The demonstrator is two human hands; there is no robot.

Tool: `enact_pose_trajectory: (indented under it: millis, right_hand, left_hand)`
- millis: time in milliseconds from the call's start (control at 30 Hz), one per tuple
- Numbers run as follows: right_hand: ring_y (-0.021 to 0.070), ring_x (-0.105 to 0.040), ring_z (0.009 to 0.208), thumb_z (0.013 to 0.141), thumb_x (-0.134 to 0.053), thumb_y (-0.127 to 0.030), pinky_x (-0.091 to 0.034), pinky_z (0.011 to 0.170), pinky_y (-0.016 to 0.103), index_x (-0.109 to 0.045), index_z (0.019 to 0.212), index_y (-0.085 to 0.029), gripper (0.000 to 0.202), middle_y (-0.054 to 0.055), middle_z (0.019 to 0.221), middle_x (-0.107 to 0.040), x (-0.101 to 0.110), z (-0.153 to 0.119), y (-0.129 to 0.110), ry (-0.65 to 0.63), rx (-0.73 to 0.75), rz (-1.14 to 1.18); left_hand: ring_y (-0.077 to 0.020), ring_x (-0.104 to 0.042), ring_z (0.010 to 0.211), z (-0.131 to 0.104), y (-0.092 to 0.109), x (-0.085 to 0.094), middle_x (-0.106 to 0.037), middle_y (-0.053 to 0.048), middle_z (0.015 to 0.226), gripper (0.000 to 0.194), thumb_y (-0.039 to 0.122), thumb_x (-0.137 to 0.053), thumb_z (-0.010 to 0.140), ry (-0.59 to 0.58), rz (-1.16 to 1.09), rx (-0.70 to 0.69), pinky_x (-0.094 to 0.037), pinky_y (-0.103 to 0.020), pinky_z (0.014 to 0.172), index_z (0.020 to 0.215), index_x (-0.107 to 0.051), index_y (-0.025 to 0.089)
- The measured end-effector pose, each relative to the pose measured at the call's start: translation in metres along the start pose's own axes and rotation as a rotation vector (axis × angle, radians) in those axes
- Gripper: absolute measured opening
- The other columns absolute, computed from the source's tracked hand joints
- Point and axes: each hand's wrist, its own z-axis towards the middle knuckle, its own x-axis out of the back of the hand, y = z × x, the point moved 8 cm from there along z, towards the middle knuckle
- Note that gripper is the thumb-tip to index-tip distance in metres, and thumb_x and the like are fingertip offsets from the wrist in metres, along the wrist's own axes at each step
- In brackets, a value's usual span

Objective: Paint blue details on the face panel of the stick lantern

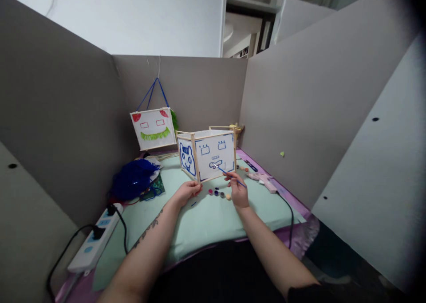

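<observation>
The left hand (189, 193) pinches the bottom corner of a white paper lantern (216, 154) with a wooden frame, holding it upright above the green-covered surface (149, 227). The right hand (238, 192) grips a thin blue paintbrush (233, 177) between thumb and fingers, its tip at the blue mouth shape drawn on the lantern's wide face; the narrower face on the left carries a blue animal face. Small paint pots (222, 194) stand in a row on the surface, between the two hands. To the right lies a pink glue gun (264, 182) with a black cord. On the left are a heap of blue yarn (133, 179) and, nearer the person, a white power strip (96, 238) with plugs in it. Behind, a second lantern (153, 130) with red and green decoration hangs from blue cords.
</observation>
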Motion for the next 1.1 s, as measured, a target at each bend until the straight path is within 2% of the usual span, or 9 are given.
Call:
enact_pose_trajectory:
  millis: [533,1100]
  right_hand:
    - [0.0181,-0.062,0.080,0.089,-0.045,-0.043,-0.048,0.058,0.028,-0.063,0.102,-0.019,0.033,0.010,0.100,-0.070,-0.005,0.001,0.006,-0.036,-0.016,-0.004]
    - [0.0178,-0.061,0.078,0.089,-0.045,-0.045,-0.046,0.056,0.027,-0.062,0.104,-0.018,0.036,0.011,0.102,-0.070,-0.002,0.005,0.013,0.006,-0.061,-0.010]
  left_hand:
    - [-0.0080,-0.037,0.048,0.000,0.001,-0.001,-0.050,0.000,0.055,0.033,0.043,-0.075,0.065,0.000,0.001,-0.004,-0.023,-0.025,0.049,0.062,-0.061,0.013]
    - [-0.0081,-0.038,0.049,0.001,-0.001,0.000,-0.051,0.001,0.055,0.034,0.044,-0.075,0.065,0.000,0.003,0.005,-0.023,-0.025,0.050,0.065,-0.062,0.013]
